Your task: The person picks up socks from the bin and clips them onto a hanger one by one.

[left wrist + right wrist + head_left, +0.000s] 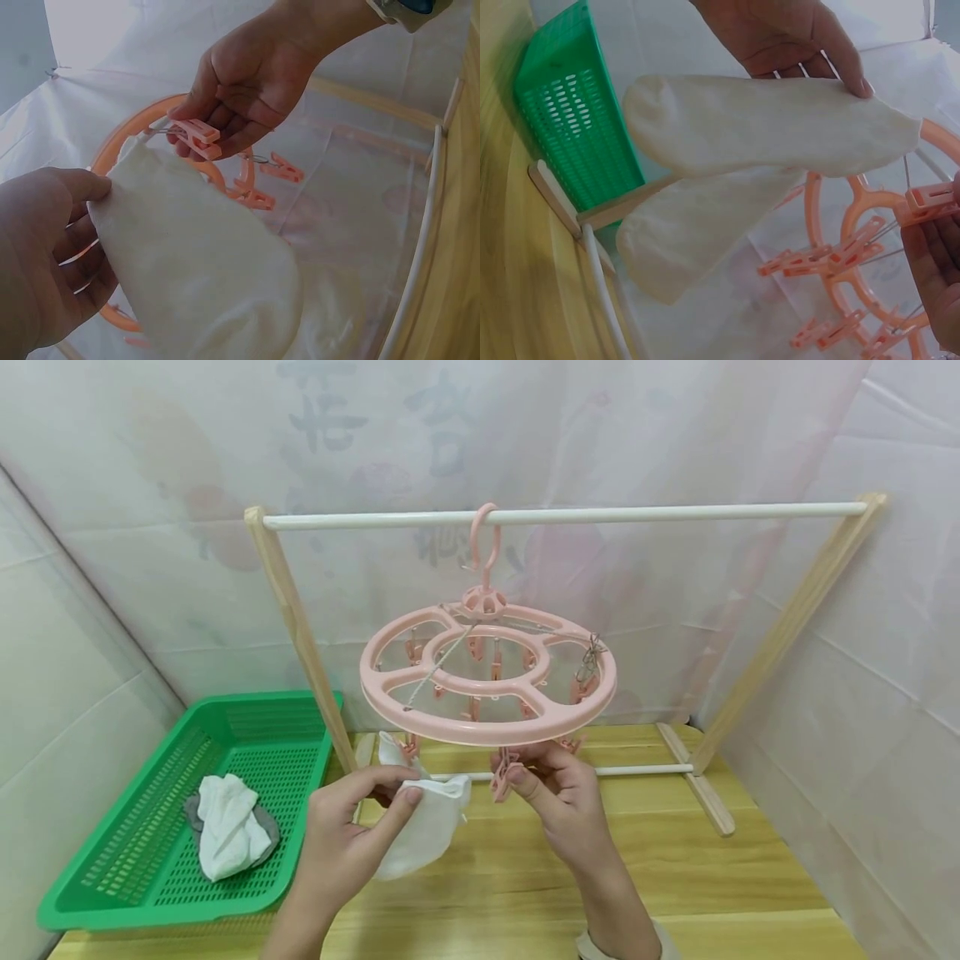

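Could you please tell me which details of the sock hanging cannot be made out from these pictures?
- Head view: the left hand covers the cuff of the white sock, so its grip is hidden.
- Head view: the pink ring hides where the second sock is clipped.
- Right wrist view: the right hand is cut off by the frame edge; whether its peg is squeezed open is unclear.
- Head view: the grey cloth in the green basket lies mostly under white cloth.
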